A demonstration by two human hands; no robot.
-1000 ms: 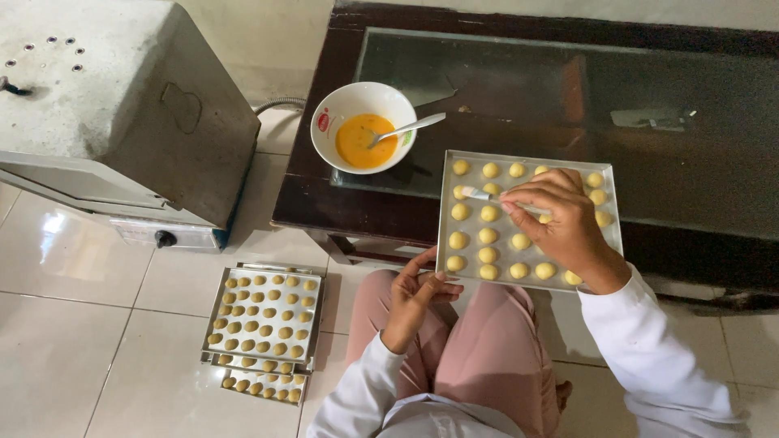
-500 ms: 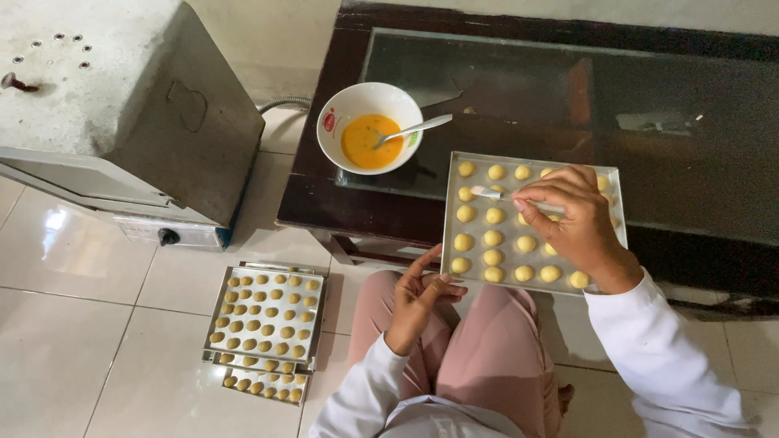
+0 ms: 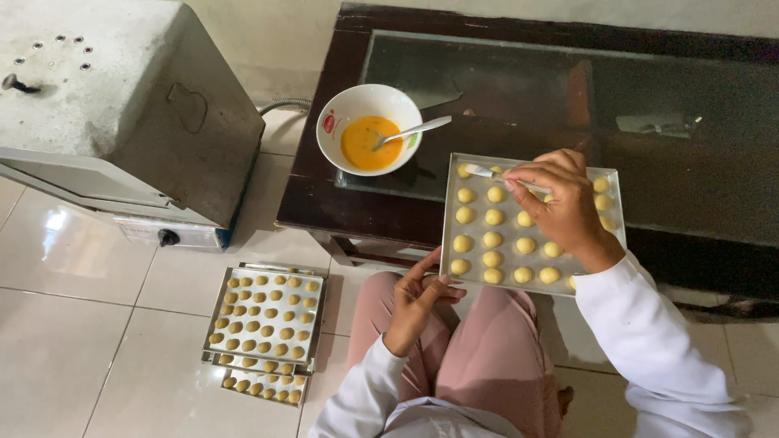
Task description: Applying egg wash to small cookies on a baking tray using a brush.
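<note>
A metal baking tray (image 3: 613, 180) with rows of small yellow dough balls (image 3: 493, 217) rests on the dark table's front edge and juts out over my lap. My right hand (image 3: 564, 207) hovers above the tray's far rows, pinching a small pastry brush (image 3: 480, 170) whose tip touches a ball in the top left corner. My left hand (image 3: 418, 300) is under the tray's near left corner, fingers curled, thumb against the tray edge. A white bowl (image 3: 369, 128) of orange egg wash with a spoon in it stands left of the tray.
A dark wooden table with a glass top (image 3: 519, 81) fills the upper right. A grey metal oven (image 3: 122, 122) sits on the tiled floor at left. Two stacked trays of dough balls (image 3: 264, 324) lie on the floor beside my pink-clad knees (image 3: 487, 357).
My right hand has shifted slightly so the brush tip now rests on the top left ball. The left hand has stayed at the tray's near corner.
</note>
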